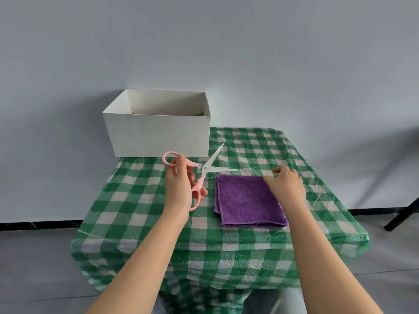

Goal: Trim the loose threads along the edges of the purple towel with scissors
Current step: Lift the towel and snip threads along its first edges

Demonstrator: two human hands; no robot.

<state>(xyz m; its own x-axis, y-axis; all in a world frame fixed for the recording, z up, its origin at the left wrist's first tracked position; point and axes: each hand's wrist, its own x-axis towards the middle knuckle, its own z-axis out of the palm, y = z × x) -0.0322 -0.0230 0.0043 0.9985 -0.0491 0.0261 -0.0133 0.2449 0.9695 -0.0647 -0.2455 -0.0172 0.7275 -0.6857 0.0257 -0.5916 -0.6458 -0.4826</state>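
Observation:
A folded purple towel (246,200) lies flat on the green-and-white checked table (140,207). My left hand (179,184) grips pink-handled scissors (205,172) just left of the towel's far left corner. Their blades are spread wide, one pointing up and away, the other lying along the towel's far edge. My right hand (286,184) rests on the towel's far right corner, its fingers curled at the edge; a thin pale thread (260,166) runs from there across the cloth. Whether the fingers pinch that thread I cannot tell.
An open white cardboard box (158,132) stands at the table's far left corner, right behind the scissors. A dark table leg (403,214) shows at the right edge of view. Grey floor surrounds the small table.

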